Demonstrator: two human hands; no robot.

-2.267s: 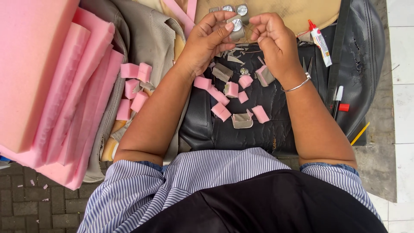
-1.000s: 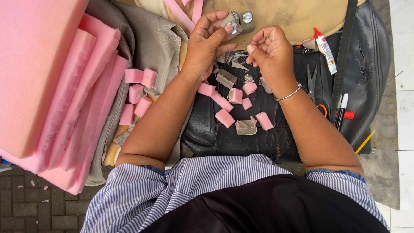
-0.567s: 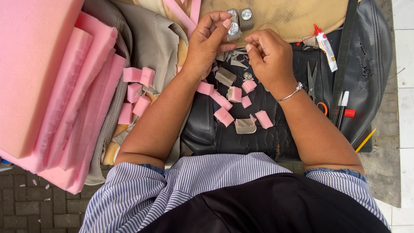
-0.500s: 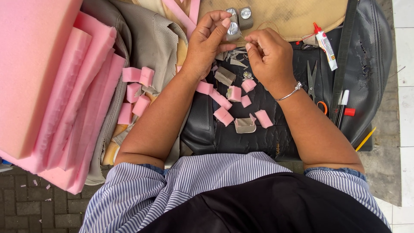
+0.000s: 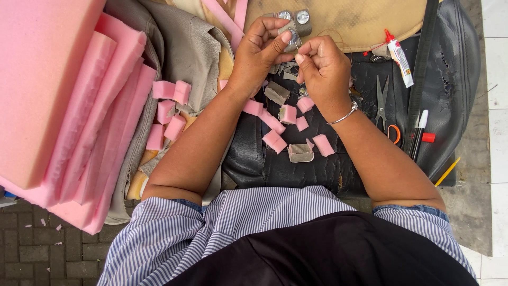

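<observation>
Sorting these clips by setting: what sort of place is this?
Probably an informal upholstery or sewing workspace outdoors: stacked pink foam slabs, black leather spread as a work surface, scissors, paving bricks underneath.

Pink foam slabs (image 5: 58,95), scissors (image 5: 385,108), glue tube (image 5: 398,57) — yellow pencil (image 5: 447,171)

Bright, even daylight — soft faint shadows, no glare, sharp focus, slight wide-angle bending at edges.
</observation>
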